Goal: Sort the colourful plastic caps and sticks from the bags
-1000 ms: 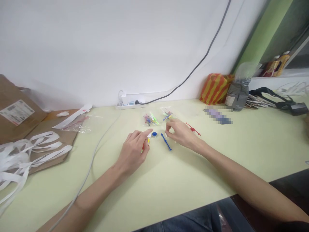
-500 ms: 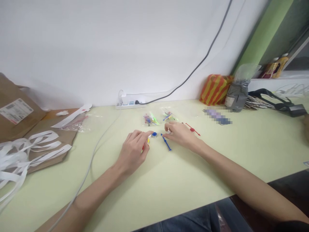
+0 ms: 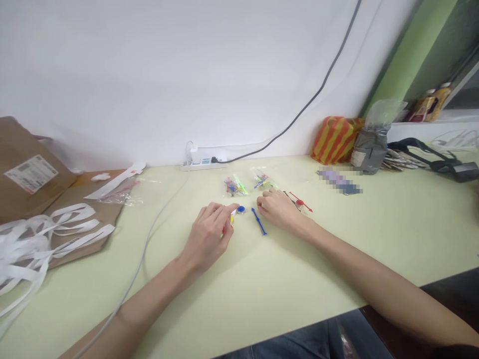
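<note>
- Red-and-yellow plastic piece (image 3: pixel 229 222), small, on the counter (image 3: pixel 284 284) near its middle, mostly hidden under the left hand (image 3: pixel 205 234).
- Left hand: fingers together and curved over that piece, index tip reaching toward a blue plastic disc (image 3: pixel 240 209). Cannot tell whether they are clamped on it.
- Right hand (image 3: pixel 275 209): resting on the counter just right of the blue disc, fingers together and curled, tips down. Cannot tell whether they hold anything.
- Blue plastic stick (image 3: pixel 259 222) lies tilted between the hands, touching neither.
- Red plastic stick with a round disc (image 3: pixel 300 203) lies just past the right hand's fingers, with a thin dark strip (image 3: pixel 291 200) beside it.
- Two clear plastic bags of small coloured parts (image 3: pixel 235 186) (image 3: pixel 263 179) lie side by side beyond the hands, toward the counter's back edge.
- Grey cable (image 3: pixel 144 262) runs across the counter, left of the left hand.
- Left end: white paper strips (image 3: pixel 26 249) heaped on a brown paper parcel (image 3: pixel 32 169).
- Back edge: white power strip (image 3: pixel 202 163), with a black cable (image 3: pixel 303 107) climbing the wall.
- Back right corner: orange-and-yellow striped bag (image 3: pixel 336 140) and grey pouch (image 3: pixel 368 144).
</note>
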Demonstrator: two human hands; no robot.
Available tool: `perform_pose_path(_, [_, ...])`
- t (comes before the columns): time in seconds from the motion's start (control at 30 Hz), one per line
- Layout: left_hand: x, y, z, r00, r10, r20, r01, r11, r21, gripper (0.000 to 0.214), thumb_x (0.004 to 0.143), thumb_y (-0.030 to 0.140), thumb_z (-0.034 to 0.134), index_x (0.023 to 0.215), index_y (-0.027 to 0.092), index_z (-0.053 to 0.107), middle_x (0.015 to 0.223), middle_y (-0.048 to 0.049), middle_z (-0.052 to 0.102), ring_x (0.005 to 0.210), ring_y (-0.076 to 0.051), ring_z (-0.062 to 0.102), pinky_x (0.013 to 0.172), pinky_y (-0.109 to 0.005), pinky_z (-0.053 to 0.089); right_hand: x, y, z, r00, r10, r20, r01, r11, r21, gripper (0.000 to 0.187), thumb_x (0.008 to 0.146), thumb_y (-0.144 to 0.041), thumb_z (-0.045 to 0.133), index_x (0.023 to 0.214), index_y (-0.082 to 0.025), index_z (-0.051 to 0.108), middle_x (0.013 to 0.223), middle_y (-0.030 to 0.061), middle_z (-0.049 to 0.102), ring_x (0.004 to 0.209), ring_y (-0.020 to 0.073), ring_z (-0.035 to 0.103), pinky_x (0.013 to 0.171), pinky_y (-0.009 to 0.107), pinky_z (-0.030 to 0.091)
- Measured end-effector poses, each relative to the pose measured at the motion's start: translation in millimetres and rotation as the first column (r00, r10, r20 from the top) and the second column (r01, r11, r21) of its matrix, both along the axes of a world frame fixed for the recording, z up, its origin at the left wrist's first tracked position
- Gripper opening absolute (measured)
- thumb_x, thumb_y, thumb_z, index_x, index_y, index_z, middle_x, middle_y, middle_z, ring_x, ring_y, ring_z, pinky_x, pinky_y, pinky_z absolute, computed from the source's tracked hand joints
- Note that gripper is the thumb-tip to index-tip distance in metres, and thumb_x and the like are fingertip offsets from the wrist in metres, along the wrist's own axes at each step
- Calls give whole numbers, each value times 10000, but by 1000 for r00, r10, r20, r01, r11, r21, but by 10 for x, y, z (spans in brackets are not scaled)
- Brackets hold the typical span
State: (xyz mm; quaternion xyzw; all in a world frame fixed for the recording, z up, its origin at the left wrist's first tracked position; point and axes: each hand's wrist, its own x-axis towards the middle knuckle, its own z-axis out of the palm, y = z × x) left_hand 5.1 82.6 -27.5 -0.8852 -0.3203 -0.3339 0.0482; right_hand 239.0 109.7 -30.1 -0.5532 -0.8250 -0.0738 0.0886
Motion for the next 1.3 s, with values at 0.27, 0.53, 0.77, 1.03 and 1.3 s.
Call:
perform_pose_path(0.27, [4,-5,1,1000,3,0,-3,1000,22,401,921,59,452,1288,204,529,882,-41,660,932,-219,560,798,-367,449,-61,-67,24,996,-40,-78,48,994,102,307,993,-364,490,1213,-202,629,1112,145,596,1050,290,530,810,373,390])
perform_pose_path(0.53, [7,6,-18,1000,30,-8,-30,999,22,409,910,52,456,1280,208,534,942,-48,672,945,-222,561,796,-365,444,-334,-126,-34,986,164,-44,-159,983,97,307,1027,-255,410,1185,-202,668,1175,138,605,1134,270,469,878,385,348])
perform_pose_path(0.77, [10,-1,-19,996,76,-45,-76,997,-4,339,961,144,451,1286,196,531,987,-64,659,959,-230,557,822,-377,448,-243,-96,-40,964,227,-135,-222,974,51,259,983,-189,499,909,-186,747,932,89,657,952,226,485,786,353,318])
perform_pose_path(1.03, [25,3,-27,993,88,-77,-90,996,-24,296,953,354,558,1193,181,575,1063,-86,643,1030,-253,548,870,-397,447,-249,-155,0,888,258,-380,-238,966,100,221,975,-178,530,883,-185,731,883,65,687,913,204,523,824,336,356])
perform_pose_path(1.3, [27,-5,-26,997,70,-36,-71,997,-30,206,957,344,560,1082,190,615,1006,-71,652,992,-235,554,845,-384,456,-351,-371,162,670,291,-683,-240,955,172,162,965,-290,583,898,-215,709,889,44,706,895,192,585,848,331,432])
